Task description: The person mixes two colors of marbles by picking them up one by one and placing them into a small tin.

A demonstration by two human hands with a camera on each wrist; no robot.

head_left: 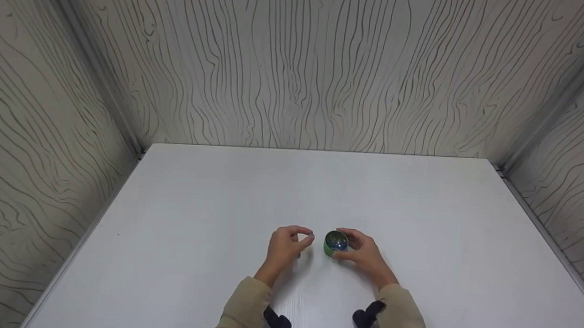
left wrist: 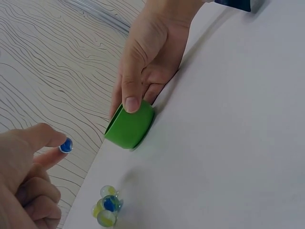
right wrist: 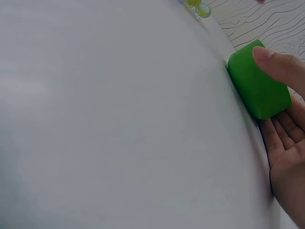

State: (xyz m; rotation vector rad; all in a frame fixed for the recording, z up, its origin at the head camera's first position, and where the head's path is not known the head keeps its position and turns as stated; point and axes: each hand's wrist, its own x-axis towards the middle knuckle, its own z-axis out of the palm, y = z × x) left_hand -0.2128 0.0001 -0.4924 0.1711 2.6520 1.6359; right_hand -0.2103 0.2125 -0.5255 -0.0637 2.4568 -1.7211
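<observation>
My left hand point(head_left: 282, 246) pinches a blue glass marble point(left wrist: 66, 145) between thumb and forefinger, raised above the table to the left of a small green cup point(left wrist: 128, 126). The cup stands on the table, its mouth facing up, and my right hand point(head_left: 365, 253) holds it by the side, thumb on the near wall. Inside the cup, the head view shows something bluish and shiny; its kind is too small to tell. Several clear marbles point(left wrist: 107, 205) with yellow and blue swirls sit clustered on the table near the left hand, mostly hidden by it in the head view.
The white table point(head_left: 210, 194) reaches back to a wall point(head_left: 297, 69) with a wood-grain pattern. Patterned side panels stand to the left and right. A dark camera mount point(head_left: 277, 323) is on the left wrist, and another camera mount point(head_left: 368, 315) on the right.
</observation>
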